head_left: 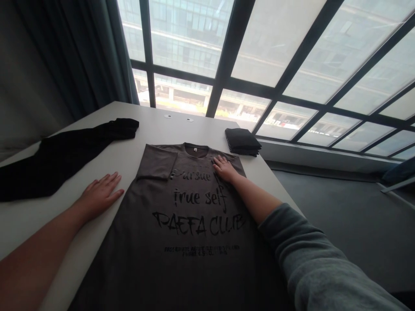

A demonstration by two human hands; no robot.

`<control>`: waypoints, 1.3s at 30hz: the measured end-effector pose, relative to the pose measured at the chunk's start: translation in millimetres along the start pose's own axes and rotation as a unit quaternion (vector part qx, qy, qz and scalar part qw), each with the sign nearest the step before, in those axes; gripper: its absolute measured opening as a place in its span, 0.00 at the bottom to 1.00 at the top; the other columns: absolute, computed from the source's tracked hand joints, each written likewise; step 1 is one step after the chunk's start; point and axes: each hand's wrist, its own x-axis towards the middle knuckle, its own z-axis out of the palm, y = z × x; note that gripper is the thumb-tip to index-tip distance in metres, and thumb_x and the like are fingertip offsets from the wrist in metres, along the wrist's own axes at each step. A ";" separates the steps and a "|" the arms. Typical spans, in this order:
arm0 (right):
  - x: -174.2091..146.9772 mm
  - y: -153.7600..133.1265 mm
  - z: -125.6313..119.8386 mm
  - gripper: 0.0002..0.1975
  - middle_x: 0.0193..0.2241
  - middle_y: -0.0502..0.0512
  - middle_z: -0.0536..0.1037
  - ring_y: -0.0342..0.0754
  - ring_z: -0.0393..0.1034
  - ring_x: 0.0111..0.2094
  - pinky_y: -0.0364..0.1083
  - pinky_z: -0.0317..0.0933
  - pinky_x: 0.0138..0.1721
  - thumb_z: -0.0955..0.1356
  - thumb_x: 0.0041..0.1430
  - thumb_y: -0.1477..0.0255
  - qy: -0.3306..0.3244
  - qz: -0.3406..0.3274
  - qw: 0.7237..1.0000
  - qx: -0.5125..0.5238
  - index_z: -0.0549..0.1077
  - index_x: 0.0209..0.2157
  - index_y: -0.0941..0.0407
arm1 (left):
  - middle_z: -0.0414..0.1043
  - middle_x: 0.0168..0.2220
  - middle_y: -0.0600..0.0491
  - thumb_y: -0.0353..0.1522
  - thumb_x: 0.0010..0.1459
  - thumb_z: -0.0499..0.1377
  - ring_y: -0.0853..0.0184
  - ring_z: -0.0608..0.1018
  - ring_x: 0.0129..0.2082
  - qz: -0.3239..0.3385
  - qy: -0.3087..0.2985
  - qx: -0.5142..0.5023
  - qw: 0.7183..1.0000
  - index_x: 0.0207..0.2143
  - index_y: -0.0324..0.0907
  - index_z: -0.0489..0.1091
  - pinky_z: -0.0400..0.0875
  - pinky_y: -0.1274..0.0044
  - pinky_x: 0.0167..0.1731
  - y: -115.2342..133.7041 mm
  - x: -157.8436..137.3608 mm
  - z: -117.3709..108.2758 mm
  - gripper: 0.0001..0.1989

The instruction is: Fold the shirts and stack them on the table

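Note:
A dark grey T-shirt (pixel 194 211) with black lettering lies spread on the white table, its collar toward the window. Its left sleeve is folded inward over the front. My left hand (pixel 101 195) rests on the table just left of the shirt, fingers stretched out and holding nothing. Flat on the shirt's upper right, by the shoulder, lies my right hand (pixel 224 168) with its fingers extended. Under my right forearm, part of the shirt's right side is hidden.
Black garment (pixel 78 151) lies at the left of the white table (pixel 152 125). A folded dark stack (pixel 242 141) sits near the far right edge. Large windows (pixel 194 39) stand behind, with a dark curtain (pixel 84 52) at left. Grey floor (pixel 324 216) shows at right.

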 end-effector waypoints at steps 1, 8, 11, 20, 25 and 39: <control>0.4 3.3 0.1 0.37 0.78 0.61 0.41 0.61 0.34 0.78 0.60 0.36 0.75 0.51 0.77 0.52 0.021 0.012 1.000 -0.007 0.51 0.77 0.56 | 0.52 0.76 0.45 0.44 0.70 0.46 0.52 0.54 0.77 -0.002 0.003 -0.005 1.000 0.74 0.40 0.57 0.51 0.57 0.72 0.5 -0.1 -0.7 0.35; -5.8 -0.7 9.6 0.48 0.75 0.81 0.46 0.71 0.41 0.76 0.63 0.40 0.73 0.53 0.73 0.47 0.015 0.171 0.985 -0.005 0.50 0.75 0.73 | 0.46 0.78 0.42 0.45 0.72 0.43 0.51 0.51 0.77 0.008 -0.013 0.007 1.000 0.75 0.36 0.55 0.49 0.55 0.72 -0.5 0.5 0.3 0.36; -3.2 -20.6 14.1 0.47 0.76 0.78 0.43 0.69 0.38 0.77 0.64 0.37 0.74 0.52 0.73 0.47 0.006 0.133 0.991 0.006 0.50 0.75 0.71 | 0.47 0.78 0.42 0.45 0.71 0.42 0.50 0.51 0.77 0.011 -0.006 0.006 1.000 0.75 0.34 0.55 0.49 0.54 0.71 -2.6 1.4 3.2 0.37; 18.4 -33.4 5.4 0.40 0.77 0.67 0.45 0.61 0.37 0.78 0.60 0.37 0.74 0.53 0.76 0.49 -0.014 0.033 0.999 0.029 0.53 0.76 0.61 | 0.48 0.77 0.44 0.45 0.71 0.42 0.51 0.52 0.77 0.002 0.003 0.011 1.000 0.75 0.36 0.57 0.51 0.56 0.71 -1.5 1.4 4.7 0.37; 3.8 -9.4 1.9 0.38 0.77 0.63 0.49 0.55 0.40 0.78 0.52 0.39 0.75 0.53 0.75 0.53 0.056 -0.011 0.998 0.026 0.54 0.76 0.62 | 0.48 0.77 0.43 0.46 0.71 0.43 0.51 0.52 0.77 0.005 0.001 0.003 1.000 0.75 0.37 0.56 0.50 0.56 0.72 -1.7 1.1 4.4 0.36; -10.1 5.5 -5.2 0.35 0.79 0.55 0.40 0.68 0.35 0.77 0.73 0.35 0.72 0.52 0.75 0.50 -0.031 0.079 0.996 0.002 0.49 0.78 0.46 | 0.49 0.77 0.43 0.45 0.71 0.43 0.51 0.53 0.77 0.002 0.005 0.015 1.000 0.75 0.37 0.56 0.51 0.57 0.71 -1.7 3.2 4.9 0.36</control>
